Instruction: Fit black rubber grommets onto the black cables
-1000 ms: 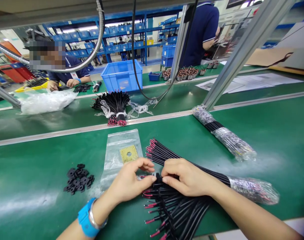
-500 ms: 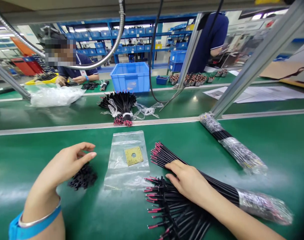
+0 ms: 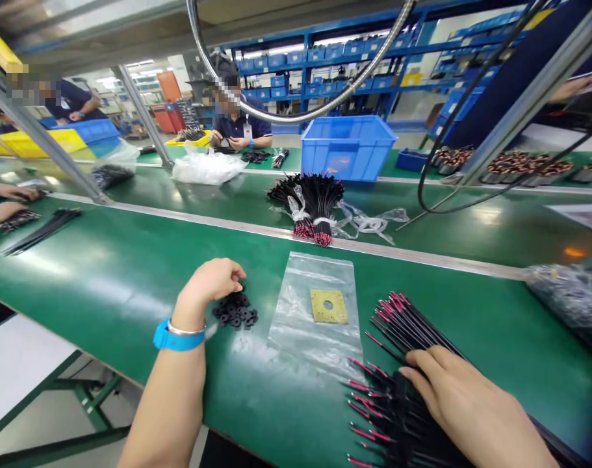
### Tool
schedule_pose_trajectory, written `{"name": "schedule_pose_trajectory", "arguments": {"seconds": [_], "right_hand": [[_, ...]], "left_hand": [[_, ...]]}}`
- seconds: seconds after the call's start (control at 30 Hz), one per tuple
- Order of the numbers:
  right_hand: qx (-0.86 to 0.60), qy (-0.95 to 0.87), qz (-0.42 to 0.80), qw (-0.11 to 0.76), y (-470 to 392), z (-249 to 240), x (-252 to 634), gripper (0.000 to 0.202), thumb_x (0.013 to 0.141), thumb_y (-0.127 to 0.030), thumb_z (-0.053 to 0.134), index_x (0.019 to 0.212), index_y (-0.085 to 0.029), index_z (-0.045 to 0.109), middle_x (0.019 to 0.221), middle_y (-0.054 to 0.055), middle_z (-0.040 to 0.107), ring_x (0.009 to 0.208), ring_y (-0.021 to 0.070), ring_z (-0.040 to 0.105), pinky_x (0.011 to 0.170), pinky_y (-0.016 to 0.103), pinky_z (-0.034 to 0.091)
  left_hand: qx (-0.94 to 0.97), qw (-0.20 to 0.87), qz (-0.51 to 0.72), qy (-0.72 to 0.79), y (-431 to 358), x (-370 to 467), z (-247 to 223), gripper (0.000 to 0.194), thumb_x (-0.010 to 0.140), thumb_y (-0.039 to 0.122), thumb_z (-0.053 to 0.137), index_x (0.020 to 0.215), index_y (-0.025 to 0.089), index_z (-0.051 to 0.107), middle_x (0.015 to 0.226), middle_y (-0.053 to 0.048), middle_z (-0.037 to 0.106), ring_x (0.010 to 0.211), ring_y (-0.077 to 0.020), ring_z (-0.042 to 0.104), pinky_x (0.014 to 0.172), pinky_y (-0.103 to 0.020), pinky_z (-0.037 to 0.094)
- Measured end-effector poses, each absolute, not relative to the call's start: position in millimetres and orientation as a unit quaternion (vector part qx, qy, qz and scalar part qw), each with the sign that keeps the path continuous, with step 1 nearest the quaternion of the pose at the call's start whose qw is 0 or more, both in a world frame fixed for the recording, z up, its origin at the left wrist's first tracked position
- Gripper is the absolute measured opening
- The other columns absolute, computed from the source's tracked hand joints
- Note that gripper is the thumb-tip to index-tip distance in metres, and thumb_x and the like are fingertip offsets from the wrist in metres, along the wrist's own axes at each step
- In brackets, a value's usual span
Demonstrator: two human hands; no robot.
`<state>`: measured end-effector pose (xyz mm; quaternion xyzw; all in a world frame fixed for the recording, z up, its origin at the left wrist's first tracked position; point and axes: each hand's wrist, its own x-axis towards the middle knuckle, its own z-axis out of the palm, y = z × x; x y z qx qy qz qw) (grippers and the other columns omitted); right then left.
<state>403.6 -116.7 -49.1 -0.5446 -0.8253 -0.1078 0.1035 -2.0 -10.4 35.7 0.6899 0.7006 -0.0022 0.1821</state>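
Note:
My left hand (image 3: 216, 281), with a blue wrist strap, is at the far edge of a pile of small black ring-like parts (image 3: 235, 312). Its fingers are curled and pressed together; what is between them, if anything, is hidden. My right hand (image 3: 464, 387) lies over black cables (image 3: 417, 325) with red wire ends. Thumb and forefinger close on a single cable (image 3: 386, 346) that stands apart from the bundle. Nearer to me, more cables (image 3: 373, 403) fan out, with black pieces around them. Between my hands a yellow square plate (image 3: 329, 305) with a round hole lies on a clear plastic bag (image 3: 296, 325).
Tied cable bundles (image 3: 320, 201) rest beyond the metal strip, before a blue bin (image 3: 347, 146). A wrapped bundle (image 3: 568, 299) lies at right. Metal posts (image 3: 142, 117) and a hanging black cable (image 3: 422, 188) cross the view. Co-workers' hands (image 3: 13, 195) show at far left.
The view has turned left. My left hand's fingers have closed at the pile, where they were apart above it. One cable now stands away from the bundle at my right hand's fingertips.

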Motion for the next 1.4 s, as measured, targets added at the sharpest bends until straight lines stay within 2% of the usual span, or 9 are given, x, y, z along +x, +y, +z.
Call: {"name": "schedule_pose_trajectory", "arguments": {"seconds": [0.1,0.2,0.37,0.5,0.67,0.9,1.1,1.2,1.4], "right_hand": [[-0.546,-0.822,-0.120,0.107,-117,-48,402,0.023,0.091,-0.028,0.040,0.098,-0.018,0.059,0.087,0.010,0.063,0.078,0.0257,0.063,0.061,0.036,0.048],[-0.554,-0.825,-0.098,0.055,-117,-39,397,0.016,0.087,-0.020,0.044,0.091,-0.017,0.059,0.083,0.009,0.064,0.080,0.0259,0.063,0.062,0.035,0.049],[-0.578,-0.815,-0.044,0.002,-112,-20,387,0.010,0.082,-0.012,0.048,0.081,-0.016,0.057,0.081,0.010,0.064,0.081,0.0256,0.062,0.064,0.034,0.049],[-0.588,-0.807,-0.035,0.026,-114,-19,387,0.010,0.080,-0.009,0.047,0.081,-0.016,0.054,0.077,0.008,0.062,0.074,0.0224,0.061,0.062,0.030,0.046],[-0.570,-0.812,0.004,0.122,-116,-25,392,0.015,0.084,-0.011,0.043,0.093,-0.018,0.052,0.082,0.006,0.063,0.079,0.0208,0.062,0.067,0.030,0.046],[-0.536,-0.801,0.105,0.245,-116,-24,389,0.007,0.090,-0.018,0.043,0.086,-0.020,0.049,0.078,0.003,0.058,0.070,0.0171,0.055,0.065,0.029,0.044],[-0.532,-0.759,0.195,0.320,-119,-19,387,0.006,0.087,-0.016,0.045,0.087,-0.020,0.049,0.079,0.001,0.055,0.070,0.0157,0.052,0.065,0.027,0.043],[-0.532,-0.729,0.255,0.347,-119,-12,387,0.006,0.084,-0.016,0.048,0.081,-0.020,0.049,0.074,-0.001,0.052,0.067,0.0136,0.049,0.064,0.025,0.041],[-0.527,-0.668,0.364,0.379,-114,-5,389,0.009,0.079,-0.020,0.057,0.070,-0.018,0.055,0.063,-0.005,0.048,0.059,0.0099,0.043,0.056,0.021,0.036]], "left_hand": [[0.685,0.165,-0.016,0.709,-7,3,28,0.020,0.060,0.019,0.069,0.077,0.027,0.073,0.085,-0.002,0.076,0.079,-0.0231,0.068,0.065,-0.027,0.044],[0.698,0.154,-0.027,0.698,-6,6,28,0.014,0.061,0.017,0.065,0.070,0.025,0.070,0.077,-0.002,0.074,0.073,-0.0218,0.067,0.062,-0.026,0.043],[0.728,0.166,0.049,0.663,-4,19,39,0.017,0.076,0.035,0.057,0.080,0.023,0.069,0.078,-0.002,0.073,0.073,-0.0221,0.065,0.063,-0.027,0.044],[0.710,0.324,0.213,0.588,-11,58,36,0.034,0.078,0.050,0.056,0.082,0.019,0.068,0.070,-0.002,0.068,0.067,-0.0193,0.062,0.063,-0.028,0.048],[0.644,0.502,0.292,0.498,-28,118,14,0.034,0.078,0.045,0.061,0.091,0.014,0.066,0.069,-0.004,0.067,0.062,-0.0163,0.062,0.064,-0.030,0.051],[0.875,0.081,0.220,0.424,-42,158,-12,0.018,0.088,0.023,0.051,0.086,0.020,0.069,0.085,-0.006,0.065,0.081,-0.0190,0.059,0.074,-0.031,0.047],[0.918,-0.018,0.099,0.383,-45,175,-8,0.019,0.086,0.017,0.053,0.072,0.018,0.067,0.080,-0.008,0.063,0.079,-0.0223,0.054,0.068,-0.035,0.046],[0.889,0.103,0.168,0.413,-47,178,-6,0.015,0.083,0.015,0.054,0.074,0.018,0.065,0.083,-0.007,0.064,0.084,-0.0226,0.056,0.075,-0.037,0.046],[0.602,0.561,0.339,0.456,-57,191,-11,0.021,0.083,0.032,0.057,0.071,0.017,0.049,0.103,-0.010,0.068,0.070,-0.0155,0.064,0.068,-0.032,0.051]]}}
